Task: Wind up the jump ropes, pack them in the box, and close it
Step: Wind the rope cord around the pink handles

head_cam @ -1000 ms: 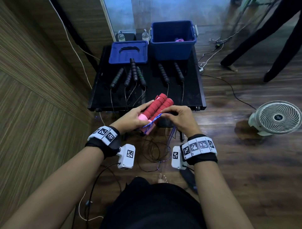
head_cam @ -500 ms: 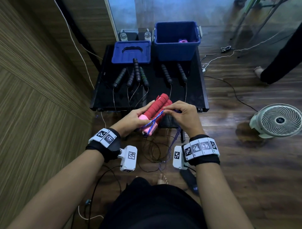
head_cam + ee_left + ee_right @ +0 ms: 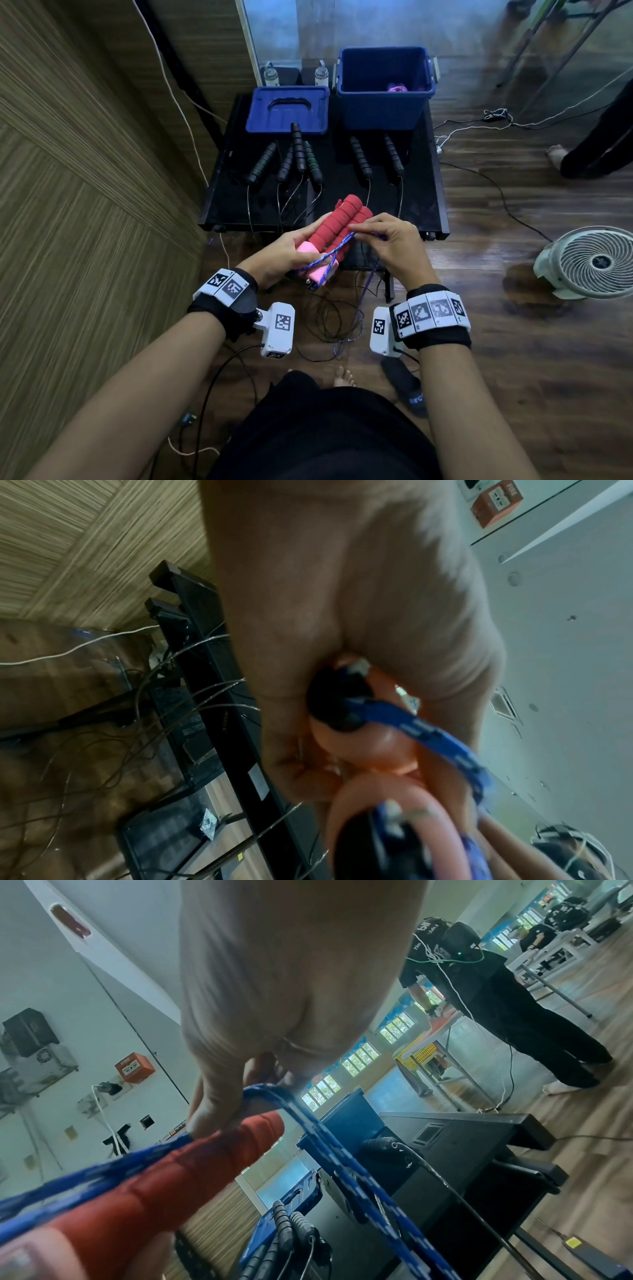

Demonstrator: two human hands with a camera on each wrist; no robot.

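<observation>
My left hand [image 3: 291, 248] grips two red jump-rope handles [image 3: 337, 228] side by side, their pink ends [image 3: 317, 265] toward me. My right hand [image 3: 383, 236] pinches the blue rope [image 3: 337, 246] and holds it across the handles; the rest of the rope [image 3: 358, 308] hangs to the floor. In the right wrist view the blue rope [image 3: 329, 1139] loops over a red handle [image 3: 192, 1172]. The open blue box [image 3: 383, 89] stands at the table's far right with a pink item [image 3: 397, 88] inside. Its lid [image 3: 287, 109] lies to the left. Several black handles [image 3: 298, 154] lie on the table.
The black table [image 3: 428, 192] stands against a wood wall [image 3: 85, 171]. A white fan [image 3: 592, 262] sits on the floor at right. Thin black ropes [image 3: 325, 318] pool under the table's front. Another person's leg [image 3: 596, 150] is at far right. A slipper [image 3: 407, 387] lies by my foot.
My right hand has carried the blue rope up and across the red handles, from their pink end toward the middle. The left hand keeps its grip. The person at right has stepped away.
</observation>
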